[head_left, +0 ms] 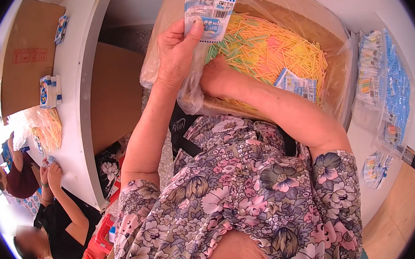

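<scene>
Pinched upright in my left hand (177, 50) is a small flat packet (210, 6), white and blue with striped ends. Its thumb lies across the packet's front. My right hand (214, 75) is down at the left side of a plastic-lined cardboard box (339, 62), its fingers curled beside thin green sticks. The fingertips are turned away, so what they hold is hidden. Thin yellow, orange, pink and green sticks (269, 46) fill the box. Under my right forearm, another blue-and-white packet (298, 84) lies on the sticks.
At right, a clear plastic bin (384, 86) holds many packets, with a few loose packets (377, 169) nearby. On the left, a white table (80, 93) bears a cardboard box (29, 54) and a bag of sticks (47, 125). Two other people (61, 220) sit beyond it.
</scene>
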`<action>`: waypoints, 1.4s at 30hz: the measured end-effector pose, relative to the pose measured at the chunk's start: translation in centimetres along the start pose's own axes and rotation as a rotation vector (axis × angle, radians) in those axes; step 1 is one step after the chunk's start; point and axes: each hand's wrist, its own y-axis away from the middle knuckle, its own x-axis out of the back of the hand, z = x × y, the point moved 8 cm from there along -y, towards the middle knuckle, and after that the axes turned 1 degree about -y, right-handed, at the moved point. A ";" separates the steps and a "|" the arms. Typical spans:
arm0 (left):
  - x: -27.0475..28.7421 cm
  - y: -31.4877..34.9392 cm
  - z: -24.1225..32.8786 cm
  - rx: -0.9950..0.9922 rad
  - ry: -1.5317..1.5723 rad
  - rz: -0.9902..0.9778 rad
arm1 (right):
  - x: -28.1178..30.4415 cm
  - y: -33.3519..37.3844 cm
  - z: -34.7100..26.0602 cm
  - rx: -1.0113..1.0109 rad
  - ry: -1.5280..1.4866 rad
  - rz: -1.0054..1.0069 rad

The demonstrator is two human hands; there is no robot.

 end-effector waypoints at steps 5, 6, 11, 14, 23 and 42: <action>0.6 0.4 0.1 0.019 0.015 0.034 | 4.0 3.7 1.0 -0.046 -0.097 -0.097; 1.0 0.5 0.0 0.022 0.024 0.048 | 4.6 4.3 2.0 -0.083 -0.260 -0.054; 0.6 0.3 0.2 0.003 0.041 0.035 | 3.1 5.0 8.8 -0.179 -0.869 0.095; 0.5 0.1 0.3 0.009 0.035 0.031 | 2.9 4.4 9.8 -0.165 -0.830 0.143; 1.0 0.0 -0.1 0.006 0.045 0.050 | 3.5 2.8 4.3 0.066 -0.149 0.173; 1.1 0.0 -0.1 0.022 0.101 0.042 | 1.5 4.9 13.3 -0.126 -1.483 0.132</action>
